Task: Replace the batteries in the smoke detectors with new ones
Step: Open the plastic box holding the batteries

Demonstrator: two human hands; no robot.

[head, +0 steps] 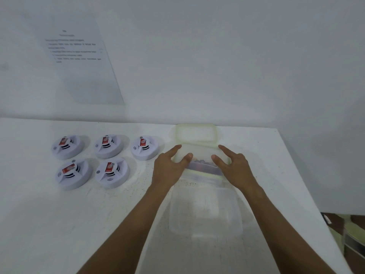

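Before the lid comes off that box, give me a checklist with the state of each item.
1. Left hand on the lid, fingers straight: ok.
2. Right hand on the lid's other side: ok.
3. Lid latches released: cannot tell, the frame is blurred.
4. New batteries inside the box: cannot tell, only dark shapes show through.
5. Five detectors set out at left, apart from the box: ok.
6. Empty tub near the person, under the arms, for old batteries: ok.

I see a white table (59, 224) bearing five smoke detectors (107, 146); right of them lie a lidded container (199, 171) and a clear empty one (205, 214).
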